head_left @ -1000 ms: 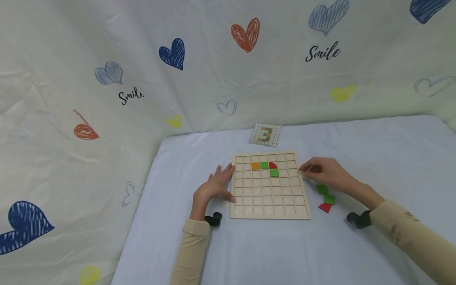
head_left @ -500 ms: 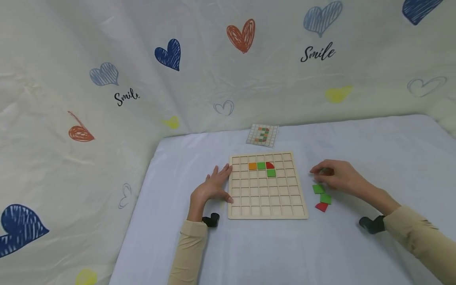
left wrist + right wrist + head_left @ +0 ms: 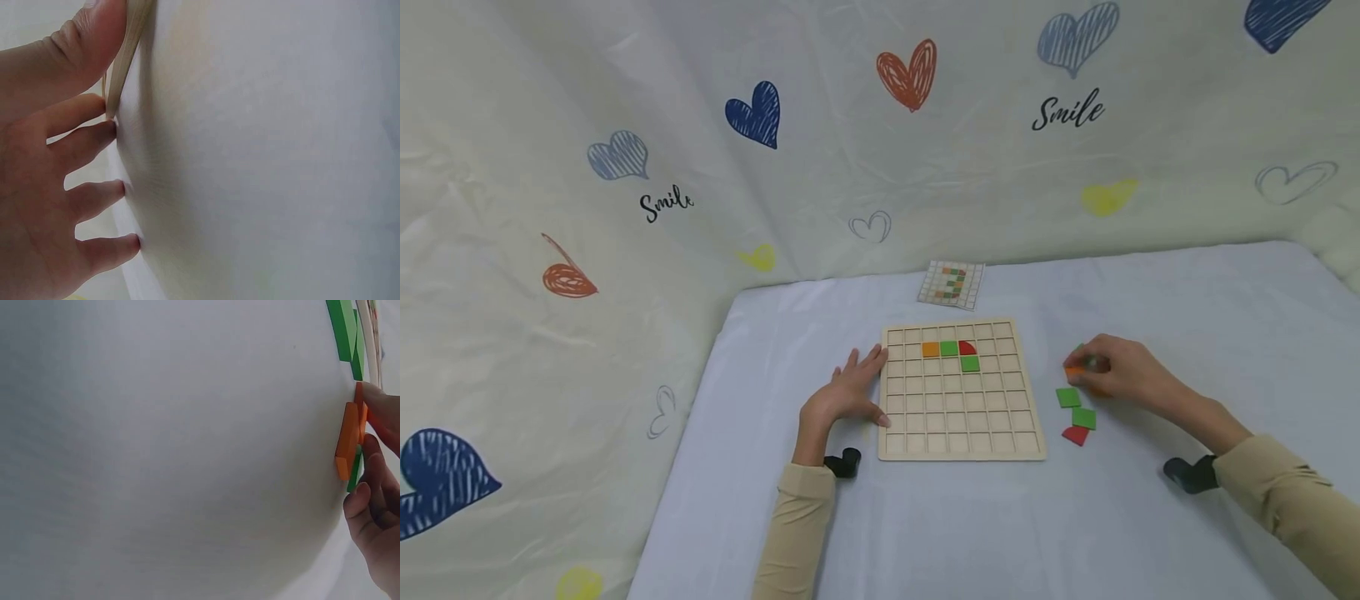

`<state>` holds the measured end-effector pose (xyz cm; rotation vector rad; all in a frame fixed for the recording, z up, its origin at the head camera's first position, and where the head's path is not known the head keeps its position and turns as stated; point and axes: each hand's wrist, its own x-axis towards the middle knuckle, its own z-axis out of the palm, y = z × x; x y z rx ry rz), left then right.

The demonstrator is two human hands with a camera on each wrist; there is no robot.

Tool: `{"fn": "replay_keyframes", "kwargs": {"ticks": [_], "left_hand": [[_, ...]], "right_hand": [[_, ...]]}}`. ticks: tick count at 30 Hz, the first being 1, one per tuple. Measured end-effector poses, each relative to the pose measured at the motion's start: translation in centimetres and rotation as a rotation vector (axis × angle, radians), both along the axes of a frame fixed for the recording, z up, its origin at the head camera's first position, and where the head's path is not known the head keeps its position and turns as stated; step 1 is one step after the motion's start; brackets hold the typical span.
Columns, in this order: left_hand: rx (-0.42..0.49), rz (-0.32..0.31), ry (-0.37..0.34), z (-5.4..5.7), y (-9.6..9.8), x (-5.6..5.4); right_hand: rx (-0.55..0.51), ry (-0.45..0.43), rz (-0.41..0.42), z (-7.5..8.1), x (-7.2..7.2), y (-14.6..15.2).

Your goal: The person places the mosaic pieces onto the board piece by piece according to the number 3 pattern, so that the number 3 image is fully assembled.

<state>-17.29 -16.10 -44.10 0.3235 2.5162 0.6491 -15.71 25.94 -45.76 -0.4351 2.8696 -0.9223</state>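
A wooden grid board [image 3: 962, 417] lies on the white cloth. In its upper cells sit an orange square tile [image 3: 931, 349], a green tile [image 3: 949, 348], a red quarter-round tile [image 3: 967, 347] and another green tile [image 3: 970, 363]. My left hand [image 3: 847, 392] rests at the board's left edge, fingers spread, the thumb [image 3: 94, 37] against the wood. Right of the board, my right hand [image 3: 1112, 367] pinches an orange tile [image 3: 361, 415] between thumb and fingers. Beside it lie a second orange tile [image 3: 347, 434] and a green tile [image 3: 354, 469], partly covered by the hand.
Two green tiles, the nearer one [image 3: 1083, 418] and one above it [image 3: 1068, 397], lie below the right hand, with a red quarter-round tile [image 3: 1075, 435]. A pattern card [image 3: 952, 285] lies behind the board. A heart-printed cloth [image 3: 820, 183] hangs behind the table.
My right hand has moved away from the board's right edge, rightward to the loose tiles, where orange now shows at its fingertips. The left hand has stayed at the board; the view has shifted slightly.
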Motion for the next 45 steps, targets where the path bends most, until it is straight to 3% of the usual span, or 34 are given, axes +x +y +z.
{"fn": "replay_keyframes", "kwargs": {"ticks": [11, 27, 37, 45], "left_hand": [[-0.006, -0.010, -0.002, 0.2, -0.1, -0.1], [0.002, -0.002, -0.002, 0.3, -0.1, -0.1], [0.010, -0.012, -0.006, 0.2, -0.2, 0.0], [0.003, -0.003, -0.002, 0.2, 0.0, 0.0]], "right_hand": [[-0.003, -0.035, -0.020, -0.2, -0.6, -0.5], [-0.037, 0.087, -0.005, -0.4, -0.4, -0.5], [-0.071, -0.054, -0.042, -0.2, -0.3, -1.5], [-0.087, -0.096, -0.035, 0.1, -0.4, -2.2]]}}
